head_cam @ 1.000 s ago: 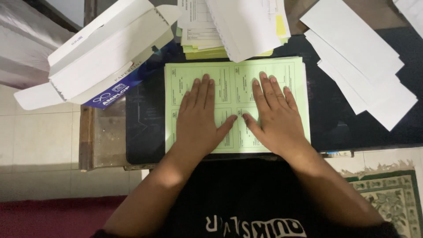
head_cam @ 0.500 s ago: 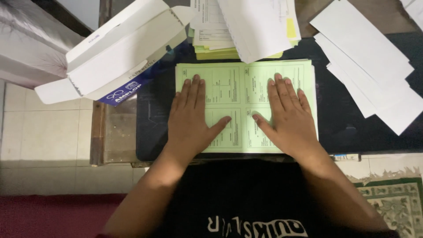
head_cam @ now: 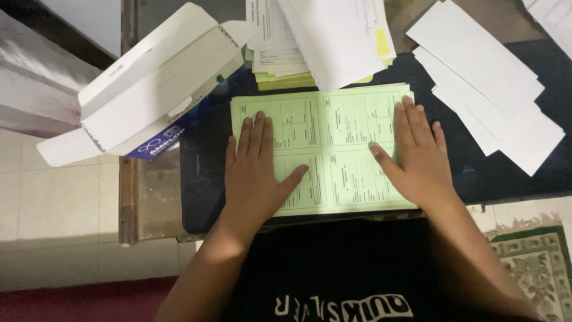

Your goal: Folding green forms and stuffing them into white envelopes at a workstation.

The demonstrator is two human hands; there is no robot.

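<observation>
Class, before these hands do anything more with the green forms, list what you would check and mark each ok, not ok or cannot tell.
1. Left hand flat on the green sheet: ok.
2. Right hand flat on the sheet's right side: ok.
3. Sheet edges squared with those beneath: cannot tell.
4. Sheet's top clear of the white papers: not ok, they overlap it.
5. White envelopes clear of the sheet: ok.
6. Open white box off the sheet: ok.

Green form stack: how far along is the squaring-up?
Done: the green form stack lies flat on the dark desk mat, edges roughly flush. In hand: left hand and right hand press flat on its two sides. Left: the white envelopes and the paper pile above lie fanned, untouched.
</observation>
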